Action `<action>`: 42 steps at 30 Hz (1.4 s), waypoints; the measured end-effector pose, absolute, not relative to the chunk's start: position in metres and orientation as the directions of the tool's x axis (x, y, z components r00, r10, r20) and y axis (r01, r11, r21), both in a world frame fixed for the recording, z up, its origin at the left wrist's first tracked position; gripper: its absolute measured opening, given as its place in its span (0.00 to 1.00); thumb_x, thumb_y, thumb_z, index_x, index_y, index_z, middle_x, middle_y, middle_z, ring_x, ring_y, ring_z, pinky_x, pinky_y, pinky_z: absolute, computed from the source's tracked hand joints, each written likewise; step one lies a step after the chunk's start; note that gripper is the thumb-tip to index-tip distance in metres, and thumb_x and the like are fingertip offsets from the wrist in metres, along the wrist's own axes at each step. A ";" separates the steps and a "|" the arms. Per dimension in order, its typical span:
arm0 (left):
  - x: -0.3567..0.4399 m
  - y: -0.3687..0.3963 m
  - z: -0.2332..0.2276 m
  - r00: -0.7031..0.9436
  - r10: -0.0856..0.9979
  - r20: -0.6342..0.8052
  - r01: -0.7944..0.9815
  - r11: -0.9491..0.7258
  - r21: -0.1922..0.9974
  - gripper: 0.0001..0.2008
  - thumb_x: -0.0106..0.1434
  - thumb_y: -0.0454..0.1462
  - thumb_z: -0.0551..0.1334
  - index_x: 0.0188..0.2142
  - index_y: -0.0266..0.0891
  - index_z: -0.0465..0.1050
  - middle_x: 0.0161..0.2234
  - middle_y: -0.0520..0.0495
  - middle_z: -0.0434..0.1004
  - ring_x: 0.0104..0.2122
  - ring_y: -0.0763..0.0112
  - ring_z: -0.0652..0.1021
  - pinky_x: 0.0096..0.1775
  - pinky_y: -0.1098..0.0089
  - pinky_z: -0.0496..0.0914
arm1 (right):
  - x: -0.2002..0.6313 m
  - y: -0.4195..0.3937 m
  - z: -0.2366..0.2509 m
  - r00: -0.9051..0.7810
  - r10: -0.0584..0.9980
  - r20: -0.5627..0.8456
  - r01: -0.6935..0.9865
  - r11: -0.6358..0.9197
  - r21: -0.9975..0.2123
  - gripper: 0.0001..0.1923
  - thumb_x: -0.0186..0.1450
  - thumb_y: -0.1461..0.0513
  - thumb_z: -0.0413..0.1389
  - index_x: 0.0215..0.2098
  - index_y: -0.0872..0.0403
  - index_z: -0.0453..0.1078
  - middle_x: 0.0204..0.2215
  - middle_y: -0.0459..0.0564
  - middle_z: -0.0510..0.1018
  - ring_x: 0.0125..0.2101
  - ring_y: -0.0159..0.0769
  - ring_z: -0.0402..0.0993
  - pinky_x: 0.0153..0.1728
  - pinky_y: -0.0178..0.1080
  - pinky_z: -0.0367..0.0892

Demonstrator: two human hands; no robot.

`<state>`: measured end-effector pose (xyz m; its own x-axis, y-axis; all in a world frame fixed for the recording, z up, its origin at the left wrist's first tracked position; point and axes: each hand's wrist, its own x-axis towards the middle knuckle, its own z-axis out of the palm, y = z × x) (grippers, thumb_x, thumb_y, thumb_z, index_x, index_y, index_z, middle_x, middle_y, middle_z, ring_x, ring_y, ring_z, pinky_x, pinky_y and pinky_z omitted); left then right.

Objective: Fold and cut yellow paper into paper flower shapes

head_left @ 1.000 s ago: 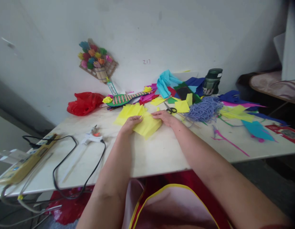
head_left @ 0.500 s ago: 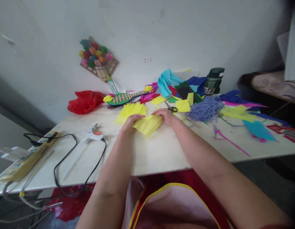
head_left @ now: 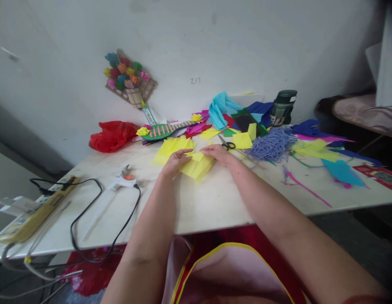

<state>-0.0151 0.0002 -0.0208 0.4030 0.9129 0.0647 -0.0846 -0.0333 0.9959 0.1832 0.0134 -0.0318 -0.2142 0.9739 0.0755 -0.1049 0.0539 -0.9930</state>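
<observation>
A thin sheet of yellow crepe paper (head_left: pixel 196 169) is held between my two hands, slightly above the table. My left hand (head_left: pixel 177 162) grips its left side, the fingers pinched over the upper edge. At the upper right edge, my right hand (head_left: pixel 216 153) pinches the same sheet between thumb and fingers. A stack of yellow paper (head_left: pixel 170 148) lies behind and left of the held sheet. Just behind my right hand are black-handled scissors (head_left: pixel 228 145), with a yellow paper piece (head_left: pixel 242 140) beside them.
A glue gun (head_left: pixel 124 181) with its black cord and a power strip (head_left: pixel 40 211) lie on the left. Behind are a green decorated craft (head_left: pixel 167 129) and a red plastic bag (head_left: pixel 112 136). Purple shredded strands (head_left: pixel 272 144) and a dark bottle (head_left: pixel 283 108) stand at right.
The upper edge of the yellow sheet is now folded over towards me. My left fingers have shifted and straightened a little; the right hand stays nearly in place.
</observation>
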 end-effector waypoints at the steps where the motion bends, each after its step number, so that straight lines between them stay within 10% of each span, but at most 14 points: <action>1: -0.015 -0.001 -0.020 0.401 0.913 0.073 -0.078 -0.046 0.996 0.28 0.43 0.40 0.66 0.45 0.36 0.67 0.26 0.48 0.75 0.26 0.71 0.75 0.32 0.70 0.68 | 0.183 0.013 -0.031 -0.224 0.973 0.054 -0.107 0.031 -0.994 0.14 0.44 0.58 0.62 0.29 0.57 0.72 0.23 0.46 0.75 0.24 0.30 0.70 0.27 0.33 0.63; 24: -0.006 0.001 -0.024 0.332 0.943 -0.017 0.330 -0.100 0.939 0.16 0.42 0.47 0.64 0.24 0.35 0.70 0.18 0.53 0.67 0.17 0.78 0.66 0.20 0.76 0.57 | 0.174 0.011 -0.035 -0.229 0.965 0.127 0.019 0.135 -0.991 0.09 0.43 0.59 0.62 0.20 0.56 0.69 0.16 0.41 0.71 0.19 0.27 0.64 0.22 0.31 0.60; 30: -0.010 0.002 -0.023 0.330 0.941 0.071 0.293 -0.173 0.940 0.16 0.43 0.47 0.64 0.23 0.36 0.68 0.18 0.54 0.65 0.18 0.79 0.64 0.20 0.76 0.56 | 0.176 0.007 -0.030 -0.224 0.971 0.080 -0.093 0.061 -0.994 0.19 0.50 0.48 0.55 0.25 0.57 0.70 0.19 0.46 0.73 0.21 0.31 0.67 0.23 0.32 0.61; 42: -0.011 0.000 -0.022 0.354 0.935 0.001 0.299 -0.114 0.948 0.17 0.43 0.47 0.63 0.23 0.35 0.69 0.17 0.54 0.65 0.16 0.79 0.64 0.20 0.75 0.55 | 0.171 0.012 -0.033 -0.163 0.972 0.168 0.018 0.173 -0.985 0.11 0.44 0.58 0.61 0.21 0.57 0.69 0.16 0.42 0.70 0.17 0.26 0.63 0.20 0.31 0.59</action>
<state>-0.0109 0.0005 -0.0217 0.3539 0.9353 0.0007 0.2987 -0.1137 0.9475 0.1708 0.0121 -0.0331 -0.1634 0.9722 0.1677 0.0184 0.1730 -0.9848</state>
